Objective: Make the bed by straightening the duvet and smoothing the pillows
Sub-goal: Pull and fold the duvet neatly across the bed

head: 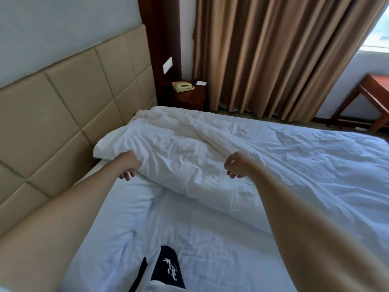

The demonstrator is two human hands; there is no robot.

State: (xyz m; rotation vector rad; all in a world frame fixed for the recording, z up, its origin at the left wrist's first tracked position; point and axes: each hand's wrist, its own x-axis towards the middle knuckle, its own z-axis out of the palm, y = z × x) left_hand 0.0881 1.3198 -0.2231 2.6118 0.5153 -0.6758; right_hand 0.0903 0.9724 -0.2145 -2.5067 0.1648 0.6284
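A white duvet (263, 148) lies rumpled across the bed, its near top edge bunched into a thick fold. My left hand (129, 167) grips that fold at its left end, close to the headboard. My right hand (235, 165) grips the same edge further right, fingers curled under the fabric. A white pillow (132, 197) lies partly uncovered just below my left hand. The white bottom sheet (210, 239) shows in front of the duvet.
A padded beige headboard (63, 114) runs along the left. Behind the bed stands a dark wooden nightstand (189, 98) with a telephone (182, 86). Brown curtains (284, 55) hang at the back, and a wooden table (370, 98) stands at the right by the window.
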